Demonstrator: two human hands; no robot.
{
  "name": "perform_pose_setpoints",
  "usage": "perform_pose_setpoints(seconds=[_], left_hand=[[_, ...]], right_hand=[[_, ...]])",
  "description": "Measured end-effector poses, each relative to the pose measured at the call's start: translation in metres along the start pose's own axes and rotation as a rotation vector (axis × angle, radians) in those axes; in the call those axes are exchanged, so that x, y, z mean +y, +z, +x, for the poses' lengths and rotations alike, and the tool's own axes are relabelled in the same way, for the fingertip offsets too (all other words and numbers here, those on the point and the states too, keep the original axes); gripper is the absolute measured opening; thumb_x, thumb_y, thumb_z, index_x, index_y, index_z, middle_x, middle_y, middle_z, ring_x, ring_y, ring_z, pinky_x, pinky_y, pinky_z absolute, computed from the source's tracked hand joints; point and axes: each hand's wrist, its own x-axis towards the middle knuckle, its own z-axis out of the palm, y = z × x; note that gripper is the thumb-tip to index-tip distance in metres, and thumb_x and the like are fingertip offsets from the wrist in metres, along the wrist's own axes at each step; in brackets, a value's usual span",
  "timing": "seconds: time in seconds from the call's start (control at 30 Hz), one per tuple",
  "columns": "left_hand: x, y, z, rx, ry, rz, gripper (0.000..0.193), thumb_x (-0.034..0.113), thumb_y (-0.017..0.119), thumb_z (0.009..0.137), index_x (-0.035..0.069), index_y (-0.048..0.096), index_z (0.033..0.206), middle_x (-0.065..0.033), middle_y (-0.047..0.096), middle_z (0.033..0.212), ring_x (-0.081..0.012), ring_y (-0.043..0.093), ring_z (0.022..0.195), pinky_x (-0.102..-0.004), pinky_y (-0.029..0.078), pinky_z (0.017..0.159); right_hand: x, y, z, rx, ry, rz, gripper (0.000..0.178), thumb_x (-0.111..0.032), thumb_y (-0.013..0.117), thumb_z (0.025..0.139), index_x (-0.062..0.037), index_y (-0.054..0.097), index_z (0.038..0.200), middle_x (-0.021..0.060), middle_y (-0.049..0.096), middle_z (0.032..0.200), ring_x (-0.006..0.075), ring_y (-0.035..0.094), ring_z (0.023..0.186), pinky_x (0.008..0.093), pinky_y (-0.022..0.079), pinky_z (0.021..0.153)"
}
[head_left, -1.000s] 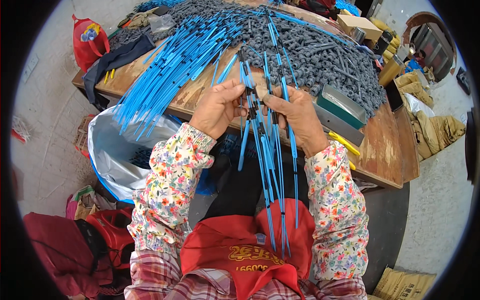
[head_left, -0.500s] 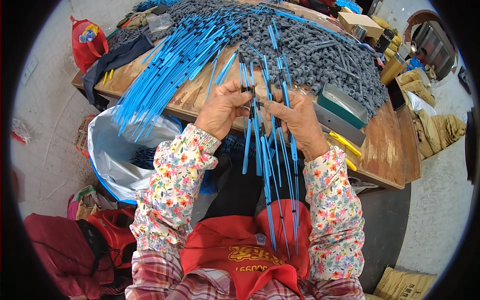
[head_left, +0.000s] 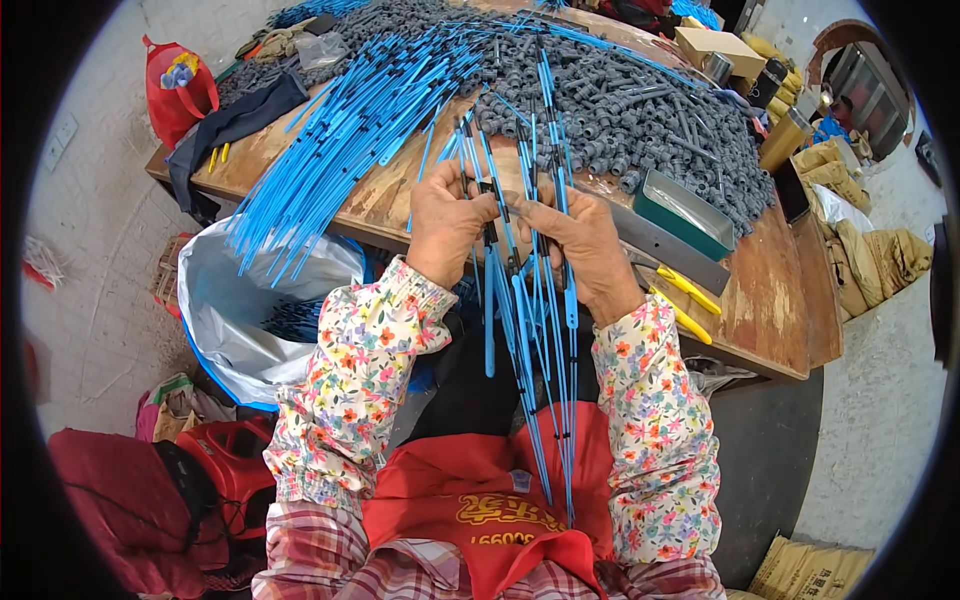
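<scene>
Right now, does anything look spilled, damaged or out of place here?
Mildly: the tabletop looks blotchy, as if its finish has worn, and the heap of blue strips juts past the table's edge over the open silver-lined bag.

pale walls (head_left: 110, 300), dark floor (head_left: 765, 440), wooden table (head_left: 765, 300) — worn

Your slim blue strips (head_left: 521, 302), banded black, hang fanned from your left hand (head_left: 447, 225) and right hand (head_left: 590, 245).
</scene>
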Motion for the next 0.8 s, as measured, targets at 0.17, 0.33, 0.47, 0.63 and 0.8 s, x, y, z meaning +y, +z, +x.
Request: perform_pose_setpoints(seconds=[0.17, 0.33, 0.47, 0.63, 0.8], left_hand=[[-0.006, -0.005, 0.001, 0.179, 0.126, 0.186, 0.022, -0.006, 0.065, 0.075, 0.002, 0.052, 0.092, 0.0033, 0.054, 0.065, -0.005, 0.051, 0.048, -0.0198, 0.04, 0.041], [-0.003, -0.003, -0.003, 0.118, 0.084, 0.119, 0.022, -0.007, 0.062, 0.075, 0.001, 0.053, 0.093, 0.0023, 0.055, 0.067, -0.0058, 0.052, 0.05, -0.0195, 0.042, 0.043], [0.003, -0.004, -0.003, 0.012, 0.021, 0.099, 0.02, -0.005, 0.058, 0.079, 0.001, 0.056, 0.097, 0.0003, 0.059, 0.073, -0.0073, 0.056, 0.054, -0.02, 0.045, 0.047], [0.012, 0.001, -0.004, -0.086, -0.114, 0.007, 0.018, 0.001, 0.054, 0.086, 0.002, 0.059, 0.104, -0.0028, 0.064, 0.084, -0.0092, 0.061, 0.066, -0.0226, 0.049, 0.053], [0.021, -0.005, 0.005, -0.131, -0.356, -0.115, 0.015, 0.007, 0.054, 0.09, 0.003, 0.059, 0.104, -0.0037, 0.065, 0.087, -0.0109, 0.063, 0.072, -0.0236, 0.05, 0.055]], right_hand=[[0.0, 0.007, -0.003, 0.015, -0.018, -0.003, 0.02, -0.02, 0.067, 0.084, -0.0026, 0.063, 0.093, 0.0002, 0.061, 0.067, -0.0006, 0.042, 0.042, 0.0125, 0.029, 0.036], [0.001, 0.004, -0.004, 0.038, -0.019, 0.0, 0.019, -0.02, 0.068, 0.083, -0.003, 0.064, 0.09, -0.0002, 0.061, 0.066, -0.0002, 0.046, 0.046, 0.0137, 0.03, 0.038], [0.003, 0.004, -0.002, 0.034, -0.008, 0.033, 0.019, -0.02, 0.069, 0.082, -0.0031, 0.065, 0.089, -0.0003, 0.061, 0.067, 0.0001, 0.047, 0.048, 0.0142, 0.03, 0.038], [0.004, 0.004, -0.002, 0.098, 0.0, 0.024, 0.02, -0.02, 0.069, 0.083, -0.0033, 0.063, 0.093, 0.0002, 0.062, 0.068, -0.0001, 0.045, 0.043, 0.0134, 0.03, 0.036], [0.004, 0.002, -0.002, 0.103, -0.019, -0.03, 0.02, -0.02, 0.07, 0.082, -0.0037, 0.064, 0.093, -0.0004, 0.062, 0.067, -0.0001, 0.046, 0.044, 0.0134, 0.03, 0.036]])
